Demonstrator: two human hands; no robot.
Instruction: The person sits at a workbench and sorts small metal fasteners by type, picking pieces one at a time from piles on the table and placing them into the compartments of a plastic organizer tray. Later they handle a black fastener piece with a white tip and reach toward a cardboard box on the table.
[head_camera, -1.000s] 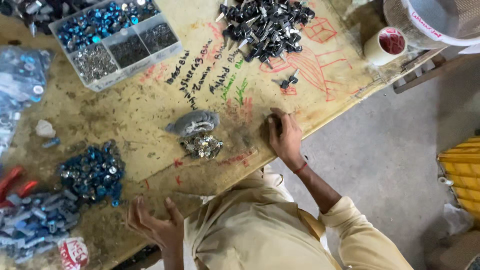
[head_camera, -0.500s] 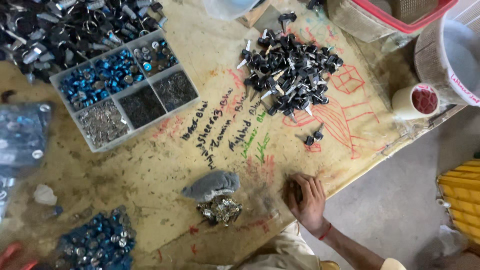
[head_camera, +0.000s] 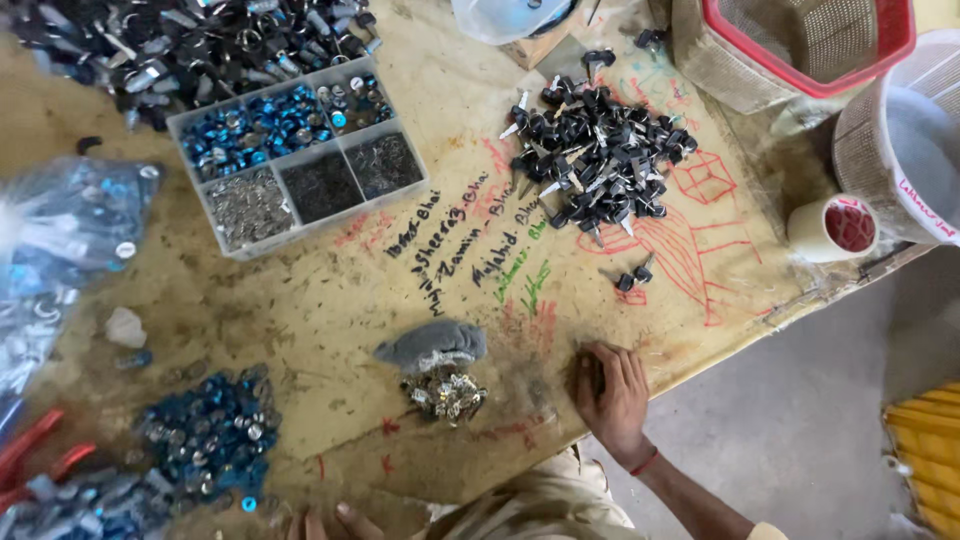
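Observation:
My right hand (head_camera: 610, 395), with a red band at the wrist, lies palm down on the worn, scribbled tabletop (head_camera: 330, 300) near its front edge, fingers close together and nothing visibly held. A small heap of silver metal parts (head_camera: 445, 392) sits just left of it, under a crumpled grey cloth (head_camera: 432, 343). Only the fingertips of my left hand (head_camera: 322, 522) show at the bottom edge, near a pile of blue and silver parts (head_camera: 210, 430). A heap of black-capped pieces (head_camera: 600, 165) lies farther up the table.
A compartment tray (head_camera: 300, 160) holds blue, silver and dark parts. Plastic bags of parts (head_camera: 70, 240) and red-handled pliers (head_camera: 30, 460) lie at left. A tape roll (head_camera: 835, 228), white bucket (head_camera: 900, 140) and red-rimmed basket (head_camera: 800, 40) stand at right. A yellow crate (head_camera: 925, 450) is on the floor.
The view has tilted up the table, so more of the far side shows. My left hand has dropped almost out of sight. My right hand stays flat by the table's edge.

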